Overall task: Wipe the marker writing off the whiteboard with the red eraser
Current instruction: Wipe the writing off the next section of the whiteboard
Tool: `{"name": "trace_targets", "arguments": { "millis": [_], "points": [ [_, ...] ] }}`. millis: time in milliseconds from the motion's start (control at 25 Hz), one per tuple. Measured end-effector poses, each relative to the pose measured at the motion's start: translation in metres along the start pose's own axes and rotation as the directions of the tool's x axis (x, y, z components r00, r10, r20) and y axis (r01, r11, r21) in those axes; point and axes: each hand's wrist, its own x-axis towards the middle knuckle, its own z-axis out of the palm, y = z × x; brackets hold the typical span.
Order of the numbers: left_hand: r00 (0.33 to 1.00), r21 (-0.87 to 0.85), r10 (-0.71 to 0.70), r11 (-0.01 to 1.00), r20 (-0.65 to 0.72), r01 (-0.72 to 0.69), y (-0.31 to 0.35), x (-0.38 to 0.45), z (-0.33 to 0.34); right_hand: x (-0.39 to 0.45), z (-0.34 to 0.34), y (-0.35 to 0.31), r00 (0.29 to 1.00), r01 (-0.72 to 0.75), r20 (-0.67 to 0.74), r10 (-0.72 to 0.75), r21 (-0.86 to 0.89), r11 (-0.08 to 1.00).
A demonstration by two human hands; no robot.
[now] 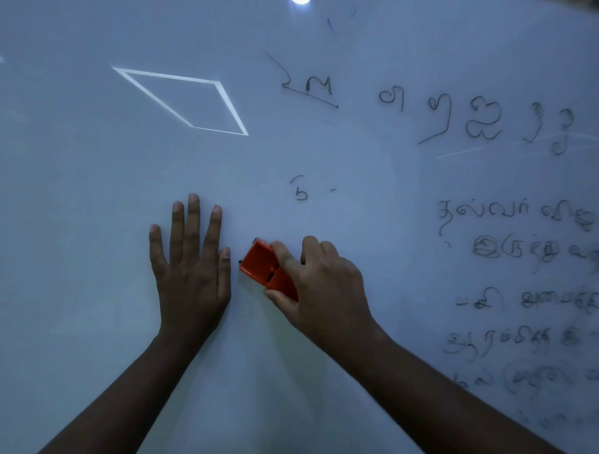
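Observation:
The whiteboard (pixel 97 194) fills the whole view. My right hand (pixel 324 282) grips the red eraser (pixel 262 264) and holds it against the board near the centre. My left hand (pixel 191 259) lies flat on the board just left of the eraser, fingers straight and pointing up. Dark marker writing (pixel 473 120) runs across the upper right, and more lines of writing (pixel 518 252) fill the right side down to the lower right. A small leftover mark (pixel 299 189) sits above the eraser.
A bright rhombus-shaped light reflection (pixel 191 100) shows on the upper left of the board. A lamp glare (pixel 300 1) sits at the top edge. The left half of the board carries no writing.

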Motion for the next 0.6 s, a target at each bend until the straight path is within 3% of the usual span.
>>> {"name": "trace_targets", "arguments": {
  "millis": [160, 360, 440, 520, 600],
  "points": [
    [1.000, -0.001, 0.017, 1.000, -0.019, -0.017, -0.002, -0.002, -0.004, 0.027, -0.015, 0.032, 0.999, -0.038, -0.034, 0.038, -0.012, 0.999],
    [0.997, -0.004, 0.006, 1.000, -0.070, -0.007, -0.004, 0.015, -0.010, 0.075, -0.050, 0.104, 0.902, -0.416, -0.112, 0.416, 0.027, 0.909],
    [0.997, 0.009, 0.029, 1.000, -0.066, -0.029, -0.004, 0.032, -0.009, 0.083, -0.049, 0.111, 0.853, -0.490, -0.171, 0.493, 0.063, 0.869],
    [0.996, 0.025, 0.043, 0.999, -0.074, -0.041, -0.005, 0.052, -0.007, 0.079, -0.034, 0.090, 0.878, -0.427, -0.211, 0.429, 0.055, 0.902],
    [0.995, 0.023, 0.036, 0.999, -0.092, -0.034, -0.006, 0.075, -0.006, 0.065, -0.016, 0.059, 0.953, -0.215, -0.212, 0.216, 0.027, 0.976]
  ]
}}
